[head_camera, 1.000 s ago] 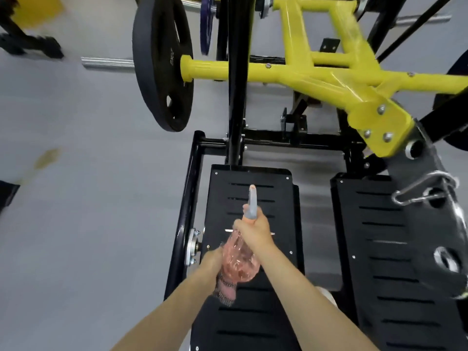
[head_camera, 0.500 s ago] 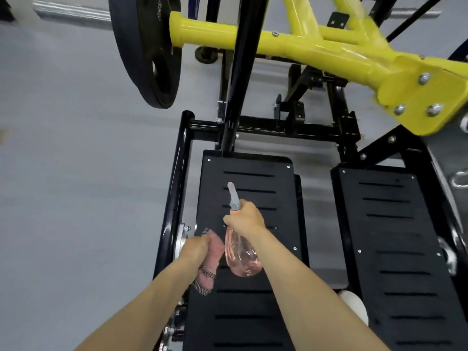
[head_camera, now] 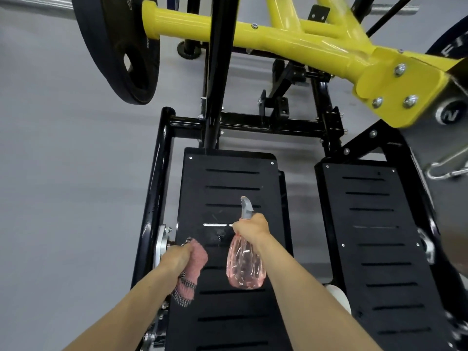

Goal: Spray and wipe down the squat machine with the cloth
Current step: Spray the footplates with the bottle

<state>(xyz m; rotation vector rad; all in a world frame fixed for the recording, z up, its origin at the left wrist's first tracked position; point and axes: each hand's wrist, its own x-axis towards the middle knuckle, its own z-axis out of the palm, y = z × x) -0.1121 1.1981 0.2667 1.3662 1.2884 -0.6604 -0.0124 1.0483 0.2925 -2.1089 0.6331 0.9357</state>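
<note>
Work seems barely begun: right hand (head_camera: 250, 229) curls round the spray bottle (head_camera: 245, 267), nozzle toward twelve o'clock over the dry-looking footplate (head_camera: 228, 183), and at its nine o'clock left hand (head_camera: 177, 258) clutches the cloth (head_camera: 196, 260), wiping yet to come.

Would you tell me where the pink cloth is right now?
In the head view, the pink cloth is gripped in the left hand over the left footplate, beside the spray bottle in the right hand.

Cloth (head_camera: 195, 262) beside bottle (head_camera: 245, 264), seemingly above footplate (head_camera: 233, 178)
</note>
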